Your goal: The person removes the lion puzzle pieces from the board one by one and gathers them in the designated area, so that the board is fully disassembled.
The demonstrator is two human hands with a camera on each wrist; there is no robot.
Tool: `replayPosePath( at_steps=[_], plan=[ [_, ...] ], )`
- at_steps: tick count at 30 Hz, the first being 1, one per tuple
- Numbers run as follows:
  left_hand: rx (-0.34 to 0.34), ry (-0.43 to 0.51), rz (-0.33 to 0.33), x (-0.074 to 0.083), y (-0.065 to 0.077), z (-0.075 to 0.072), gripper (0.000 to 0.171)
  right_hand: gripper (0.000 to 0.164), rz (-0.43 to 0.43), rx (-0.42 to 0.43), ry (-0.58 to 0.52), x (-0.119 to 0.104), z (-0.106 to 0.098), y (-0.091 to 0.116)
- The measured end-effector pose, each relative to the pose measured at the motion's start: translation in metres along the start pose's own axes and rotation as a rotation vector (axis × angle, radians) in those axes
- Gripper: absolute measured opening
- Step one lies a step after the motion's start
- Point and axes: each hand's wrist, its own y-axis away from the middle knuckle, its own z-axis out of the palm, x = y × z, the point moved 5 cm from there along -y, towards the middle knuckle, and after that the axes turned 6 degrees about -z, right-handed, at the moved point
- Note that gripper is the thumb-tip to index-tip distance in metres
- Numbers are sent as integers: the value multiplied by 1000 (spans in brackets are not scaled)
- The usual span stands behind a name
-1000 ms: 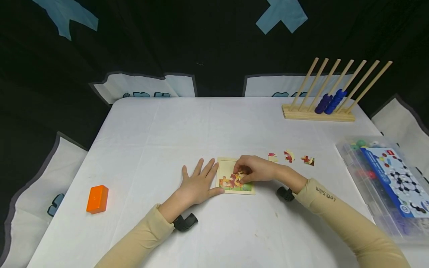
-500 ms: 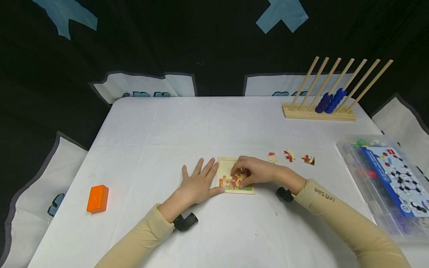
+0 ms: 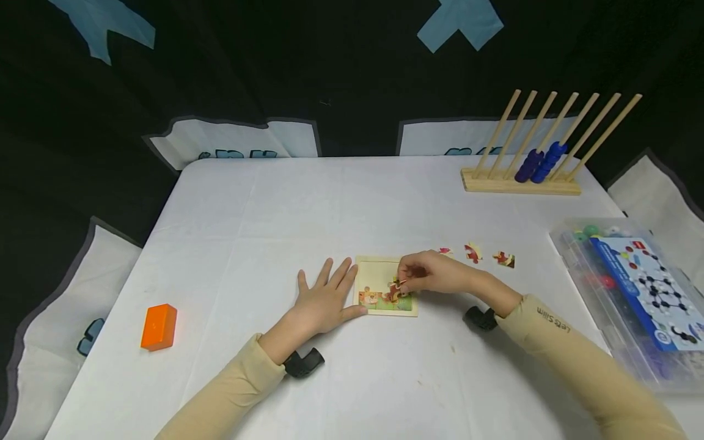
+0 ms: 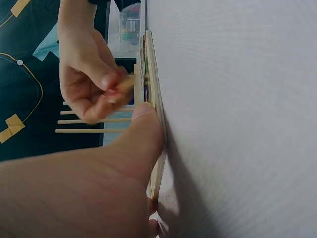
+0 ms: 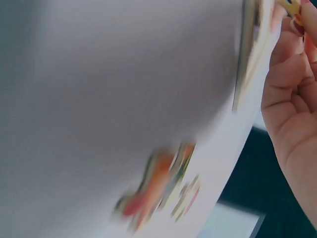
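Observation:
A small wooden jigsaw tray (image 3: 379,267) lies on the white table, its lower part filled with picture pieces (image 3: 370,297). My left hand (image 3: 321,308) lies with fingers spread beside it, the thumb on the tray's lower left edge. Over the tray's right side, my right hand (image 3: 440,275) pinches a jigsaw piece (image 4: 126,85) between thumb and fingers, raised off the board; it is blurred in the left wrist view. Loose pieces lie beyond the right hand: a red-and-yellow one (image 3: 473,253), a dark red one (image 3: 504,260) and a pink one (image 3: 444,250) partly hidden.
A wooden peg rack (image 3: 519,186) with blue and purple beads stands at the back right. A clear plastic case (image 3: 572,263) with a blue molecule-set booklet (image 3: 649,293) lies at the right edge. An orange block (image 3: 159,327) sits on the left.
My right hand has lifted the jigsaw piece up from the tray and moved slightly right, uncovering more of the picture. My left hand stays in place.

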Motion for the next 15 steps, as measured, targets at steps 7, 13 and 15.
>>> replayPosePath(
  at_steps=[7,13,15],
  plan=[
    [2,5,3,0,-1,0,86,17,211,151,-188,19,-31,51],
    [-6,9,2,0,0,0,86,21,331,220,-210,36,-47,101],
    [-5,13,4,1,0,-1,86,22,368,229,-199,41,-49,115]
  ],
)
